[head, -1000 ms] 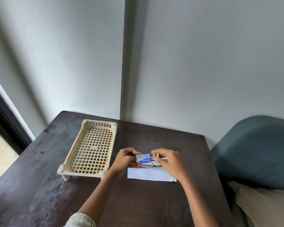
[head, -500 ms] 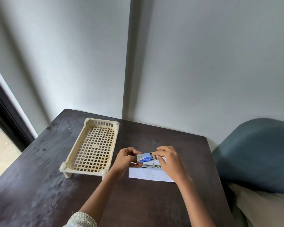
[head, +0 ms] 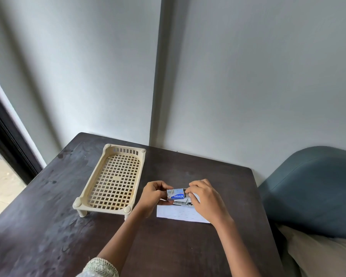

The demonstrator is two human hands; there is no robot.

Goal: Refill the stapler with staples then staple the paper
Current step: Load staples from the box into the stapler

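I hold a small blue staple box (head: 175, 193) above the table between both hands. My left hand (head: 153, 195) grips its left end. The fingertips of my right hand (head: 205, 197) pinch the box's right end, where a dark inner tray shows slightly pulled out. Just below the box, a metal stapler (head: 181, 202) lies on a white sheet of paper (head: 178, 213), partly hidden by my right hand.
A cream plastic lattice tray (head: 114, 178) on short legs stands to the left on the dark wooden table (head: 48, 226). A blue-grey upholstered seat (head: 316, 188) borders the table's right edge. Grey walls rise behind; a dark window frame sits at the far left.
My hands keep the same hold on the box. The camera has tilted slightly, so the table sits a little lower and more to the right.
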